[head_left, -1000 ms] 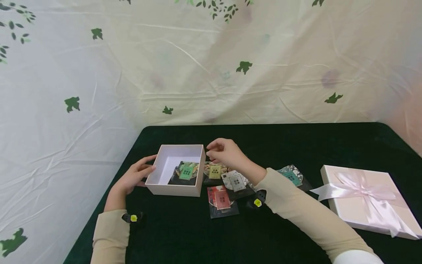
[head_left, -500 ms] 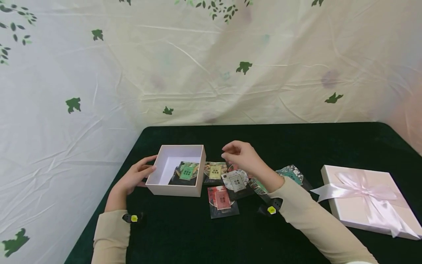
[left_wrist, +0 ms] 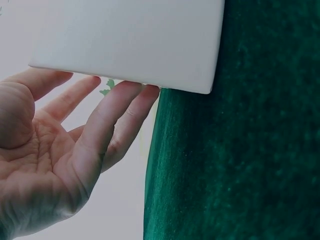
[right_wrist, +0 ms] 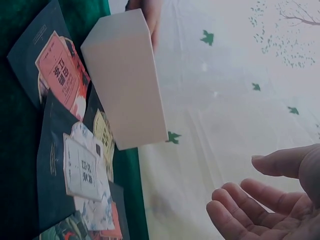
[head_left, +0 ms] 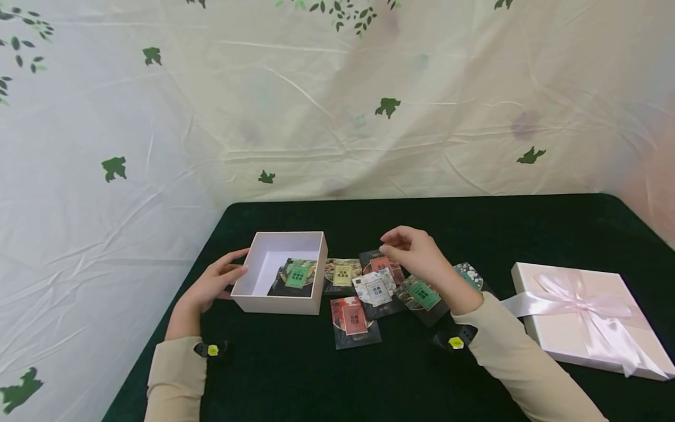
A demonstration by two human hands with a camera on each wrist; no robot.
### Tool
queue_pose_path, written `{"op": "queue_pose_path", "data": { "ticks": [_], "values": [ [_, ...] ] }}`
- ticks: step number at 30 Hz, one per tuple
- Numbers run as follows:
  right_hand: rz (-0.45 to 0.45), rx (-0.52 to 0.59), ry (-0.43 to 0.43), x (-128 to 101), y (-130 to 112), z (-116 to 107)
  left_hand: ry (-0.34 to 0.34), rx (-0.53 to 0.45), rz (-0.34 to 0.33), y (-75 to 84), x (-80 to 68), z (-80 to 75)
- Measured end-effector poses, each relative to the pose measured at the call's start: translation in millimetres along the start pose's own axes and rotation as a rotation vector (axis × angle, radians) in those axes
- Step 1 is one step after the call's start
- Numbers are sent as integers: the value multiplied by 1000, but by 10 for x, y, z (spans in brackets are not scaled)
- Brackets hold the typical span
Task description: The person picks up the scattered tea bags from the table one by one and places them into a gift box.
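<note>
An open white box (head_left: 276,304) stands left of centre on the table, with at least one dark sachet (head_left: 297,278) bearing a green label inside. My left hand (head_left: 210,286) rests its fingers against the box's left side; in the left wrist view those fingertips touch the edge of the box. My right hand (head_left: 416,253) hovers above the loose sachets, fingers loosely bent and holding nothing. Below it lie a red-labelled sachet (head_left: 369,258), a white-labelled sachet (head_left: 377,290) and a green-labelled sachet (head_left: 424,297). My right forearm partly covers a teal-patterned sachet (head_left: 467,272).
A yellow-labelled sachet (head_left: 341,274) lies against the box's right side. Nearer the front is another red-labelled sachet (head_left: 355,321). At the right sits a pale pink lid (head_left: 554,328) with a ribbon bow. A leaf-print cloth (head_left: 327,117) hangs behind the dark green tabletop (head_left: 285,375).
My right hand has moved right, from beside the box's right rim to over the loose sachets, uncovering the far red-labelled and the green-labelled ones. My left hand and the box have stayed put.
</note>
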State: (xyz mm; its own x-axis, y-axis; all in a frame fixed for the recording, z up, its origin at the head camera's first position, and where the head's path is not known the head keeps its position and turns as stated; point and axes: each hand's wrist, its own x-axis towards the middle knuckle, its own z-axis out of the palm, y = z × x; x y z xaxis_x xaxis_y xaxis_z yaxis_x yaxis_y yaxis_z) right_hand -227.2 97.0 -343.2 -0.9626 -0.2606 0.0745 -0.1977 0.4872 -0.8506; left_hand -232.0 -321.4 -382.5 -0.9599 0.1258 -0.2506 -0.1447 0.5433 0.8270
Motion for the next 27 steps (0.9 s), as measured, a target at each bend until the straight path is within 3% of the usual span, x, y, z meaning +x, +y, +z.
{"op": "queue_pose_path", "data": {
  "ticks": [8,17,27],
  "values": [
    [34,-48,29,-34,130,-91,-4,6,-1,30,7,26],
    [49,-80,0,-5,160,-202,4,19,-6,27,-20,0],
    [134,-150,-136,26,250,-303,1,27,-4,22,-6,-1]
  ]
}}
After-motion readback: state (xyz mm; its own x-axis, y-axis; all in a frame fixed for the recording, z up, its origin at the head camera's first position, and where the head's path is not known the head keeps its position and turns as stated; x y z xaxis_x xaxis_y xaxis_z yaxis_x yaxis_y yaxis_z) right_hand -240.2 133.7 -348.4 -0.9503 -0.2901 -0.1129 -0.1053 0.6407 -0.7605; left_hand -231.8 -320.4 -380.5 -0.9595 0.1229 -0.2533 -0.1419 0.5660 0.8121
